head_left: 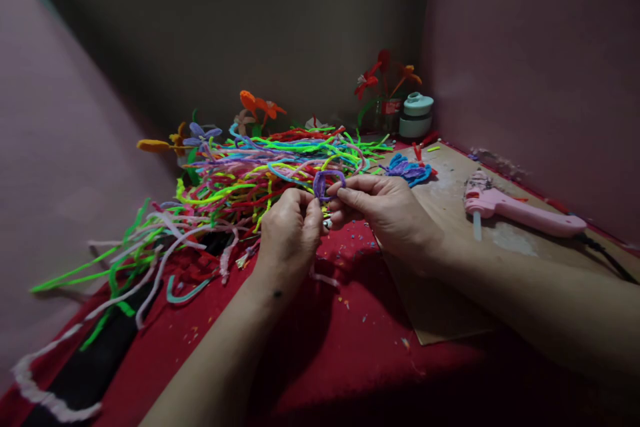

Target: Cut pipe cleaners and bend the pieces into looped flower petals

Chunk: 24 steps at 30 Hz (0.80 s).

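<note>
Between my hands is a purple pipe cleaner (321, 185), bent into a small loop. My left hand (291, 230) pinches its lower left side between thumb and forefinger. On the other side, my right hand (383, 207) grips the loop's right edge with thumb and fingertips. Both hands are raised over the red cloth, just in front of a large heap of pipe cleaners (280, 153) in many colours. Beyond my right hand lies a bundle of blue and purple pipe-cleaner loops (409, 170).
A pink glue gun (525, 212) with a dark cord rests on a brown board (450, 310) at right. Pipe-cleaner flowers (260, 105) stand behind the heap. A pale green container (416, 115) is at the back. Small scraps dot the red cloth (310, 353).
</note>
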Each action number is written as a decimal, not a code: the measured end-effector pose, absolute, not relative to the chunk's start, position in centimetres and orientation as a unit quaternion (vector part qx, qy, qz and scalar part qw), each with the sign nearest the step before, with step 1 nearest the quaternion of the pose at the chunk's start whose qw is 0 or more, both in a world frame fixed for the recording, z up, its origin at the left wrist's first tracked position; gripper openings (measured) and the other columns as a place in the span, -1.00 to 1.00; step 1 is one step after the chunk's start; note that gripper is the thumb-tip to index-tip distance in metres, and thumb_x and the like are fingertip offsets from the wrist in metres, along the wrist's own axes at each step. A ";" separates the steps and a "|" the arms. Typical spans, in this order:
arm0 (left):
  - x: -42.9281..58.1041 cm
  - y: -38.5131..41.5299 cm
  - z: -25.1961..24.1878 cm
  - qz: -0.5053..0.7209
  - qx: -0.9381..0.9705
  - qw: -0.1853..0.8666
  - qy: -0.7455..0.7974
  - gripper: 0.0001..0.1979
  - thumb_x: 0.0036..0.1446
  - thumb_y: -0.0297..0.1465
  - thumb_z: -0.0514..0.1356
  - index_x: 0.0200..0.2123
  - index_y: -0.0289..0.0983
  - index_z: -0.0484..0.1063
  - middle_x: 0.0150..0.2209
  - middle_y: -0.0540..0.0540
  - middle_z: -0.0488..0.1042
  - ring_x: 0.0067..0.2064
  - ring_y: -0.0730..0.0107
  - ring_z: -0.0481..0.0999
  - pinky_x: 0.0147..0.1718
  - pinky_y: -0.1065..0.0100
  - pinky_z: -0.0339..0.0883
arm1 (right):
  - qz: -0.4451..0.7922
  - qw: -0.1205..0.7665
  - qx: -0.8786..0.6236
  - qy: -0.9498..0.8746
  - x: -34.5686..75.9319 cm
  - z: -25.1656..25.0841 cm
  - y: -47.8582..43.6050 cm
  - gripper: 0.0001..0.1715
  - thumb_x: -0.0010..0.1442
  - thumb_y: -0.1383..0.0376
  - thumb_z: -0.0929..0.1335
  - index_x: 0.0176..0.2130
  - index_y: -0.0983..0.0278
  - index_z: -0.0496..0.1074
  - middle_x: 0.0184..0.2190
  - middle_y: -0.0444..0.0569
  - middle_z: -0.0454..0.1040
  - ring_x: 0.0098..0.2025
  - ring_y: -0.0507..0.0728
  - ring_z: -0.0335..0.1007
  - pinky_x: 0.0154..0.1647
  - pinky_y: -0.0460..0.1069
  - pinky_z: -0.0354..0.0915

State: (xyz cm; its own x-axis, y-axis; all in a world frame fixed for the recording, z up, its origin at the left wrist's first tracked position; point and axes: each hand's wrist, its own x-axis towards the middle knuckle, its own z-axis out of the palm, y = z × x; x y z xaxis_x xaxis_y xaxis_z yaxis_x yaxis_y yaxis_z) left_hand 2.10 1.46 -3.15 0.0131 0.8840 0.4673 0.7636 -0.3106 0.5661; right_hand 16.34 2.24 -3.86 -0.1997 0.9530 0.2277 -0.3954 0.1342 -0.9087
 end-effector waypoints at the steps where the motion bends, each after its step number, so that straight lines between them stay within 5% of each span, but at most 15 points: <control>1: 2.1 1.4 -3.2 0.391 0.707 0.065 0.586 -0.85 0.08 -0.32 0.04 -0.43 -0.25 0.32 -0.56 -0.01 0.47 -0.55 0.44 0.45 -0.55 0.47 0.25 | 0.590 0.565 -0.289 -0.500 16.3 -3.8 2.1 -0.81 -0.01 0.25 0.43 -0.40 0.35 0.47 -0.52 -0.09 0.48 -0.54 -0.01 0.42 -0.45 -0.07 0.40; 24: 2.2 1.3 -3.6 0.357 0.739 -0.060 0.569 -0.87 0.09 -0.37 0.06 -0.40 -0.29 0.35 -0.49 -0.05 0.48 -0.46 0.37 0.47 -0.48 0.41 0.25 | 0.576 0.562 -0.300 -0.513 16.2 -3.6 1.9 -0.81 -0.05 0.26 0.45 -0.48 0.37 0.47 -0.57 -0.11 0.45 -0.53 -0.01 0.41 -0.42 -0.08 0.40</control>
State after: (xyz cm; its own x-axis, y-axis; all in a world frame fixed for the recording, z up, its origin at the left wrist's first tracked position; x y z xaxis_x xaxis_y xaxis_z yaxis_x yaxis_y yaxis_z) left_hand 2.25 1.29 -3.57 0.0983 0.7976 0.5952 0.8828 -0.3459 0.3178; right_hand 16.22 1.88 -3.63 -0.1887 0.9544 0.2313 -0.3392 0.1577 -0.9274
